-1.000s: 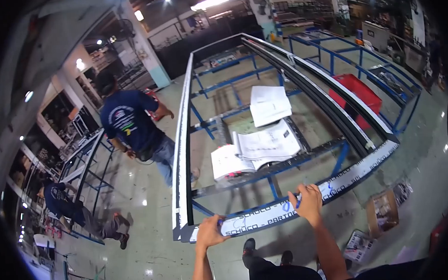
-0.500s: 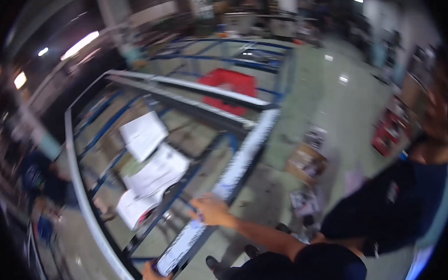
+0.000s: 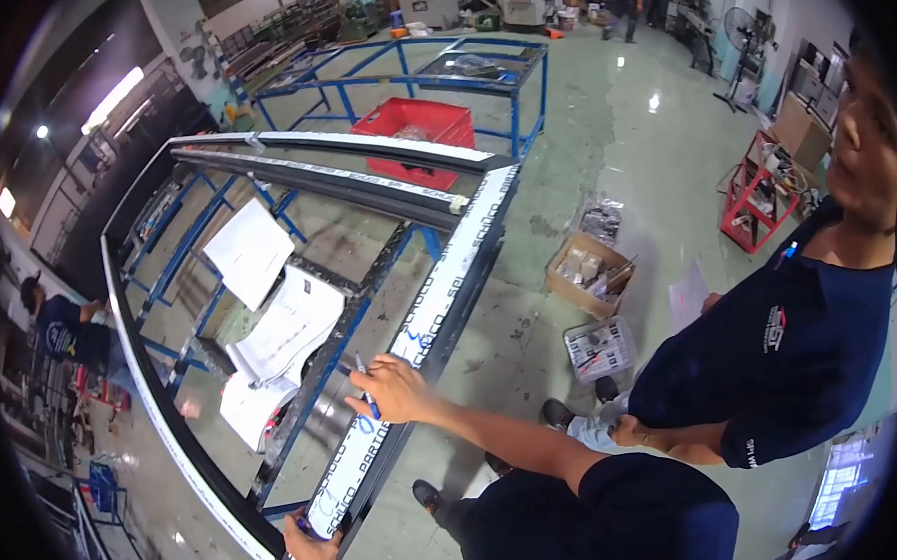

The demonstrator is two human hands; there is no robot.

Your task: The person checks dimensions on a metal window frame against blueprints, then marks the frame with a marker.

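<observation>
My right hand [image 3: 391,388] rests on a long aluminium frame profile [image 3: 431,301] wrapped in white printed film, and it grips a blue pen [image 3: 366,384] whose tip points at the film. My left hand [image 3: 312,549] grasps the near corner of that same profile at the bottom of the view. The profile is the near side of a large rectangular frame lying on a blue steel rack [image 3: 318,381]. Open paper drawings [image 3: 283,332] lie on the rack just left of my right hand.
A person in a dark blue shirt [image 3: 772,356] stands close at my right. A cardboard box [image 3: 590,272] and a tray of parts [image 3: 600,348] sit on the floor. A red crate [image 3: 417,131] stands behind the frame. Another person [image 3: 65,332] works at far left.
The view has swung right, bringing the person at my right into sight. My right hand stays on the profile with the pen. My left hand keeps hold of the near corner.
</observation>
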